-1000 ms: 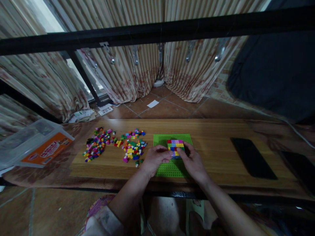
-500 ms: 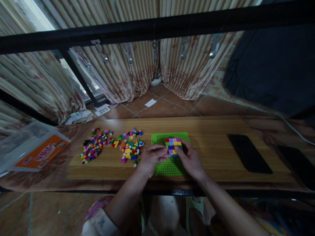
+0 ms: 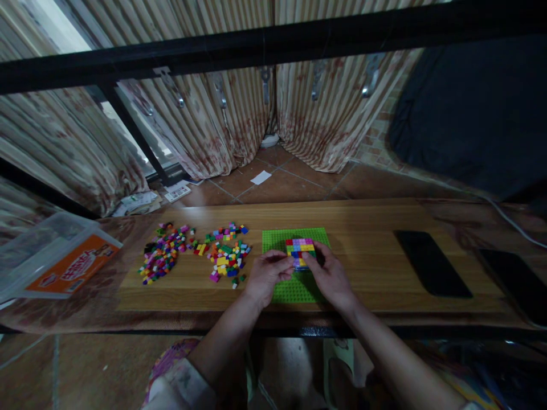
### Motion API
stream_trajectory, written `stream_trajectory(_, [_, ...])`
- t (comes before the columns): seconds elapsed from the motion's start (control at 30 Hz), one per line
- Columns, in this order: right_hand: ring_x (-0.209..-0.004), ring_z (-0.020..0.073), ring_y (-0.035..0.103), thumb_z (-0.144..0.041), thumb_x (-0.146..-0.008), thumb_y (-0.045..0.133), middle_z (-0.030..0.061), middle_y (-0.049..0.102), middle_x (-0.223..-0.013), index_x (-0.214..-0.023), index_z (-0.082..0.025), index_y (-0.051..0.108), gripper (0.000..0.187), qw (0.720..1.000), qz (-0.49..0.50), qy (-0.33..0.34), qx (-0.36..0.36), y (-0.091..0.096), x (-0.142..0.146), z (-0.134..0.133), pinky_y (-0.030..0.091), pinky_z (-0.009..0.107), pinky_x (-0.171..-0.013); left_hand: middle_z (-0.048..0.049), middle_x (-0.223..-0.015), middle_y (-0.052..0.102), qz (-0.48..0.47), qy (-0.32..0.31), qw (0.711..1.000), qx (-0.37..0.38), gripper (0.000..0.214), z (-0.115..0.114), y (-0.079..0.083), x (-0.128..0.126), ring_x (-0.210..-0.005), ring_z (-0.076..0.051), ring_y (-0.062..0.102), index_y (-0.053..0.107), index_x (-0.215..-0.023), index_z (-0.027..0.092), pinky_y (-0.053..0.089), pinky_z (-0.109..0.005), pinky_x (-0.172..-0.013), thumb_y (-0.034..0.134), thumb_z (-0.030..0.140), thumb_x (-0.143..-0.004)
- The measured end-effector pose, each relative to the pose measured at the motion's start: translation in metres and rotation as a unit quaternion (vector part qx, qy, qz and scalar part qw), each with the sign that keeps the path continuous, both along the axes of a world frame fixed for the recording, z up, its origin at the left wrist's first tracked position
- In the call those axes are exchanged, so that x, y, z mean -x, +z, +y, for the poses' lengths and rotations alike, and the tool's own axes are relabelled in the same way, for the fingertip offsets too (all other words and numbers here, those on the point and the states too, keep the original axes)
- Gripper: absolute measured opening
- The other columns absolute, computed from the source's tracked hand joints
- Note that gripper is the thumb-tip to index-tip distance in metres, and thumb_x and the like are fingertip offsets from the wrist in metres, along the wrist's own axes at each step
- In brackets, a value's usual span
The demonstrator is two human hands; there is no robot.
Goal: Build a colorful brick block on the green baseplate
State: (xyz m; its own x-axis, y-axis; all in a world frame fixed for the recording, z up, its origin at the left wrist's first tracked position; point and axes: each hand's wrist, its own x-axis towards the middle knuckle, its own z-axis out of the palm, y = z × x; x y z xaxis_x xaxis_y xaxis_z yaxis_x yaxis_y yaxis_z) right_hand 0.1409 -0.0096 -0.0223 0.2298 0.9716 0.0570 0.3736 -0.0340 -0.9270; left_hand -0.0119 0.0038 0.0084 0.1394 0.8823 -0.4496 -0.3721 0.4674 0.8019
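Observation:
A rectangular block of multicoloured toy bricks (image 3: 300, 245) is held over the green studded baseplate (image 3: 299, 293), its top a patchwork of red, pink, yellow, blue and green. Around the block's right side my right hand (image 3: 332, 277) is closed, thumb lying on the near top edge. My left hand (image 3: 268, 276) is pinched at the block's left edge, with thumb and fingertips together; anything small between them is hidden. Whether the block touches the baseplate I cannot tell.
Loose small bricks lie in a left pile (image 3: 164, 253) and a nearer pile (image 3: 228, 259) on the wooden board (image 3: 359, 219). A clear plastic box (image 3: 64, 256) with an orange label stands far left. Two dark flat panels, one on the board (image 3: 432, 263), lie to the right.
Almost nothing differs. The view has shifted slightly, and my left fingers have moved a little at the block's left edge while my right hand keeps its hold.

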Motion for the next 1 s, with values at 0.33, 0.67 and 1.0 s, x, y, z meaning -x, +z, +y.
stream_trajectory(0.33, [-0.099,0.0264,0.064,-0.055,-0.081,0.057,0.0125,0.068,-0.111,-0.121,-0.015,0.058,0.057,1.0,0.0,-0.02,0.0,0.0012,0.0048,-0.0018,0.047,0.043,-0.09,0.003,-0.056,0.062,0.02,0.016,0.999,-0.028,0.036,-0.0006,-0.0004,-0.0052,-0.044,-0.006,0.053,0.06,-0.07,0.013,0.045,-0.02,-0.047,0.086,0.026,-0.049])
stream_trajectory(0.67, [-0.102,0.0258,0.063,-0.052,-0.081,0.057,0.012,0.067,-0.114,-0.121,-0.017,0.058,0.053,1.0,0.006,-0.015,-0.007,-0.0003,0.0041,-0.0019,0.046,0.042,-0.091,0.0052,-0.057,0.059,-0.009,0.013,1.0,-0.015,0.04,0.0002,-0.0055,-0.0052,-0.044,-0.005,0.05,0.06,-0.072,0.014,0.049,-0.022,-0.051,0.088,0.026,-0.047])
stream_trajectory(1.0, [-0.103,0.0262,0.063,-0.055,-0.079,0.059,0.012,0.068,-0.114,-0.119,-0.017,0.059,0.055,0.999,0.04,-0.009,-0.003,-0.0039,0.0033,0.0009,0.045,0.045,-0.094,0.0048,-0.058,0.058,-0.008,-0.006,1.0,-0.021,0.043,-0.0009,-0.0074,-0.0029,-0.045,-0.004,0.05,0.058,-0.07,0.013,0.051,-0.022,-0.054,0.089,0.033,-0.048])
